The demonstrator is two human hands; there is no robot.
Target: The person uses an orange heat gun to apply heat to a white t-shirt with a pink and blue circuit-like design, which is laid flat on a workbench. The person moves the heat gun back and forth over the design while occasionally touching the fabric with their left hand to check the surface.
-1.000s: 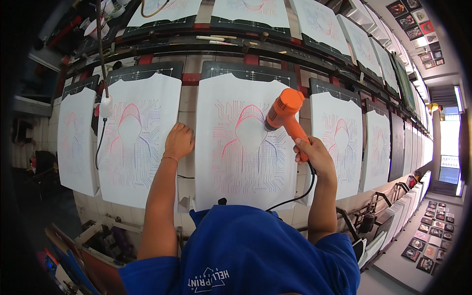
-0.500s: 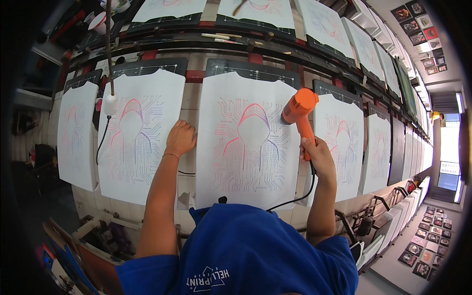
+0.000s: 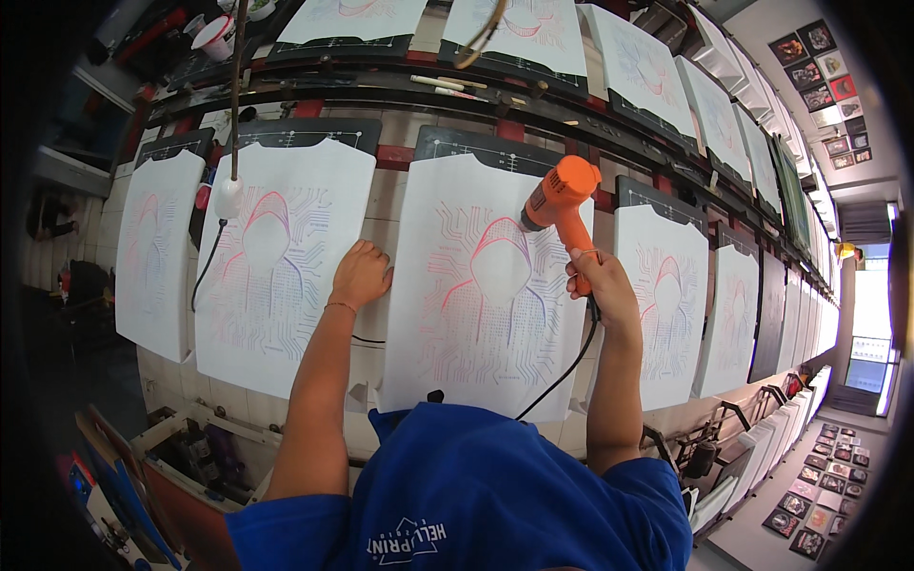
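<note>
My right hand (image 3: 606, 281) is closed round the handle of an orange heat gun (image 3: 566, 195). The gun is held above a white T-shirt panel (image 3: 490, 357) printed with a hooded figure and circuit lines in red and blue. Its dark nozzle points left, over the upper right of the hood. That panel lies flat on a black board (image 3: 452, 145). My left hand (image 3: 362, 273) has its fingers curled at the right edge of the neighbouring printed T-shirt panel (image 3: 328, 205); nothing shows in it. A black cord (image 3: 562, 381) runs from the gun toward my body.
More printed panels on boards stand left and right, including a near right one (image 3: 657, 371). Behind runs a dark rail (image 3: 381, 88) with pens on it, then another row. A white plug connector (image 3: 228, 198) hangs on a cable at left. A white tub (image 3: 214, 38) stands far left.
The heat gun and my right hand have moved left over the panel, bringing the nozzle closer to the hood print. My left hand stays by the neighbouring panel's edge. The whole view has shifted slightly.
</note>
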